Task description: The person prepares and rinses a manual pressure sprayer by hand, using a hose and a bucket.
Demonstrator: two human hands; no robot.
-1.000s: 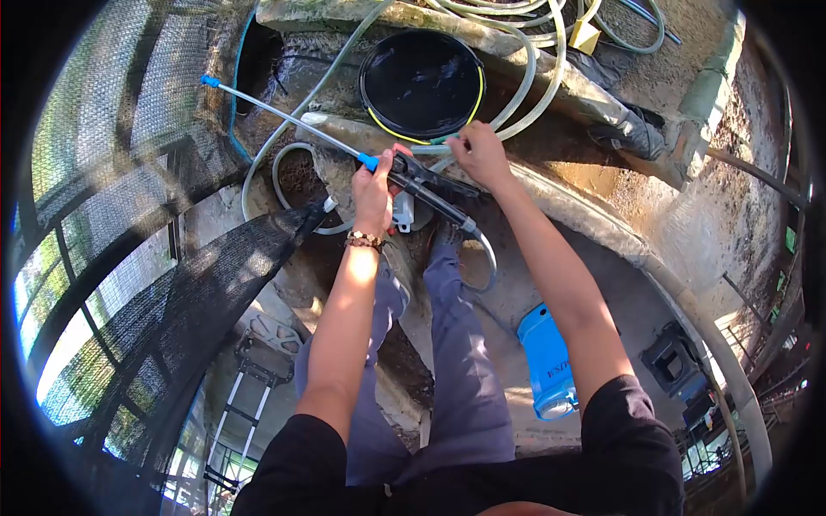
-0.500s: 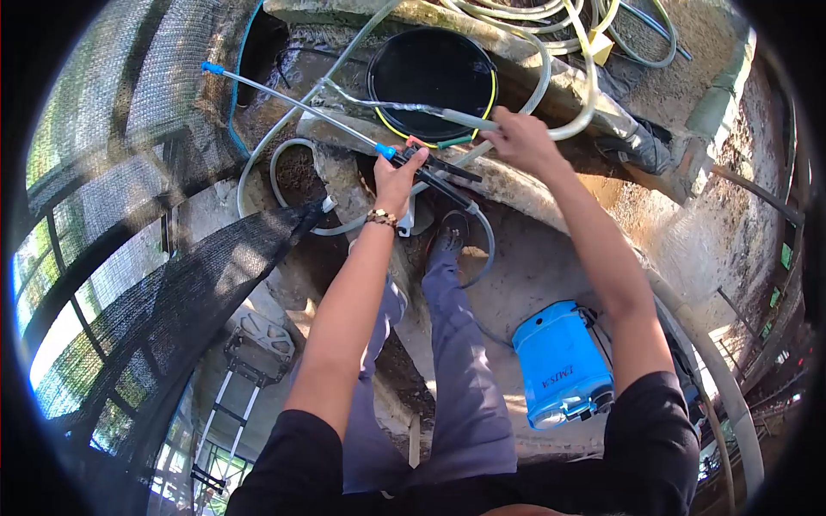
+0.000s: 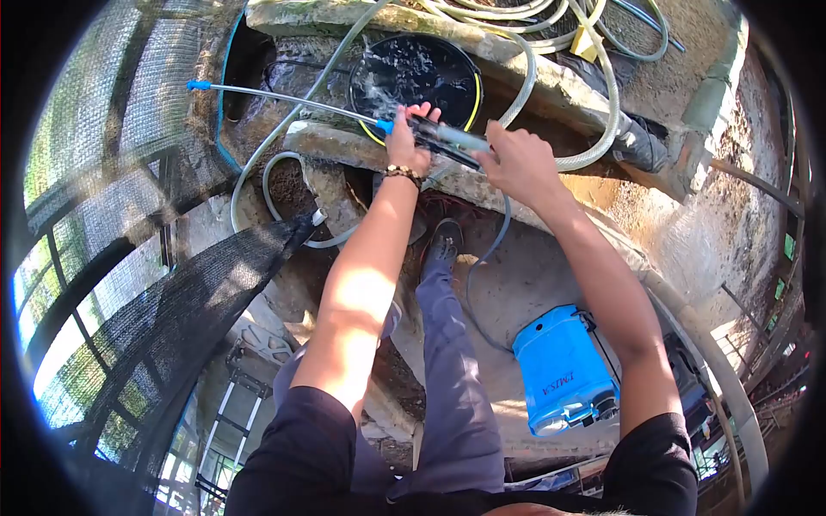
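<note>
Up at the bucket [image 3: 475, 100] now, left hand [image 3: 404, 144] grips the wand [image 3: 284, 99], right hand [image 3: 519, 162] the hose [image 3: 613, 120].

I note the left hand [image 3: 404, 142] and the right hand [image 3: 516, 159] side by side on the wand [image 3: 284, 96], which runs out left from the grip. The bucket [image 3: 417, 73] sits just behind the grip, with hoses [image 3: 551, 52] further behind. The ledge [image 3: 335, 142] lies under it. The tank [image 3: 564, 370] stands well before it on the right, and the netting [image 3: 215, 275] on the left.
</note>
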